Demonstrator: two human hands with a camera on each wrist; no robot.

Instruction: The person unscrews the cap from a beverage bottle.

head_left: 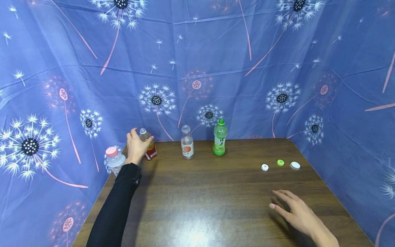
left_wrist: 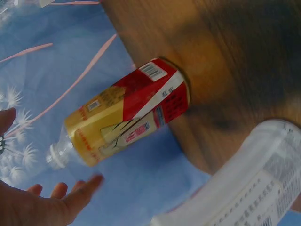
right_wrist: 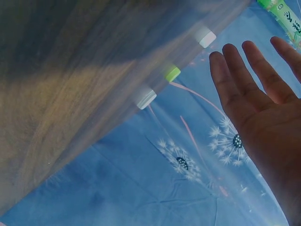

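Observation:
My left hand [head_left: 136,145] reaches to a bottle with a red and gold label [head_left: 150,147] at the back left of the table. In the left wrist view the fingers [left_wrist: 77,195] are spread around the neck of this bottle [left_wrist: 131,113], with a gap between skin and plastic. Low over the right side of the table hangs my right hand [head_left: 294,209], its fingers [right_wrist: 254,70] straight and holding nothing. Beyond it lie a white cap [head_left: 264,167], a green cap [head_left: 280,162] and a larger white cap [head_left: 295,165].
Left of my left hand stands a bottle with a pink cap [head_left: 114,157]. A clear bottle with a fruit label [head_left: 187,144] and a green tea bottle [head_left: 220,139], both capless, stand along the back edge of the wooden table [head_left: 200,192]. Blue patterned cloth [head_left: 197,51] hangs behind.

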